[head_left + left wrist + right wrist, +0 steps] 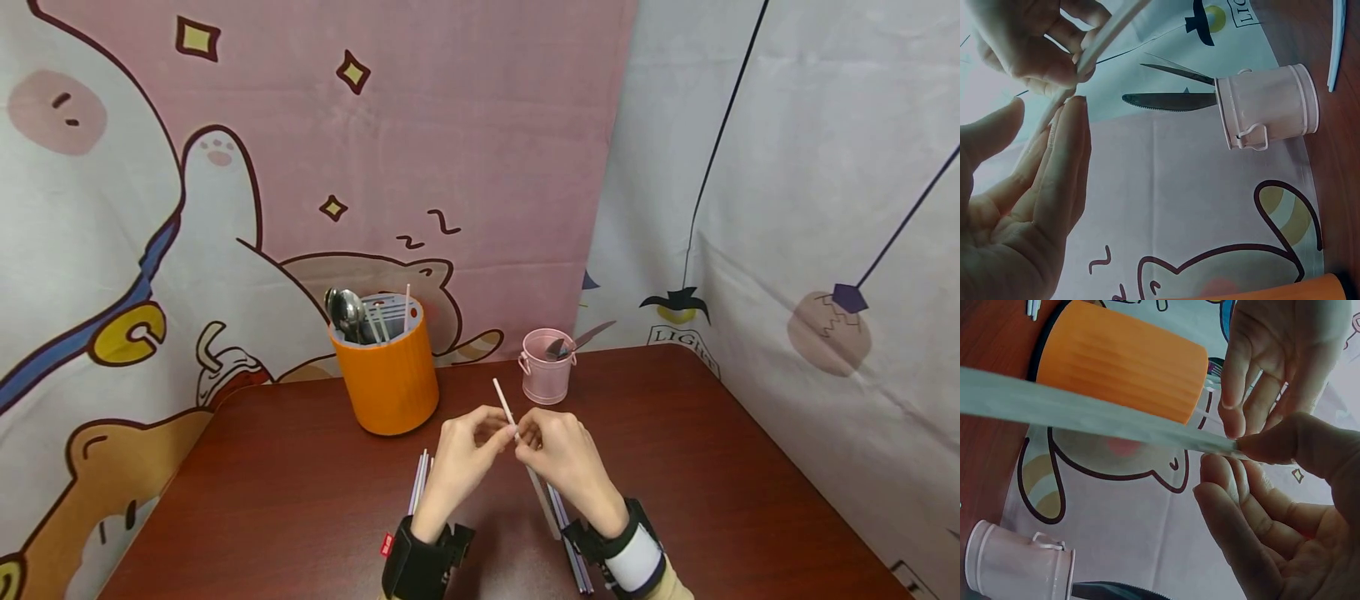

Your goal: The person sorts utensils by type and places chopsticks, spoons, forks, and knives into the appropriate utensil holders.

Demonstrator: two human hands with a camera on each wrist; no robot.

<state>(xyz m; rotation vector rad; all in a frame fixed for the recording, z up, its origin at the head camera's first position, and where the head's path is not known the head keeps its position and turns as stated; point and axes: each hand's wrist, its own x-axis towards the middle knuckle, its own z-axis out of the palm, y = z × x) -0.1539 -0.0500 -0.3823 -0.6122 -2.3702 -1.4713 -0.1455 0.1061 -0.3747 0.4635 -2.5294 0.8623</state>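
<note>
Pale stick (502,401) is slanting above the brown table (300,467), passing between both hands, far end pointing away from the person and a bit left. Right hand (564,446) is clamping it, thumb pressing one side, fingertips the other. Left hand (463,448) is keeping its fingers nearly straight along the stick, just beside the right hand's pinch; thumb is standing apart from those fingers in the left wrist view, can't tell if it's touching the stick. Thin sticks (417,483) are lying by the left wrist, more purplish sticks (573,550) by the right one, both partly hidden. Orange holder (386,390) is standing behind and left, carrying spoons (345,313) and upright sticks. Pink bucket (546,385) is standing just beyond the hands, blades (594,333) poking out, one showing serrations in the left wrist view.
</note>
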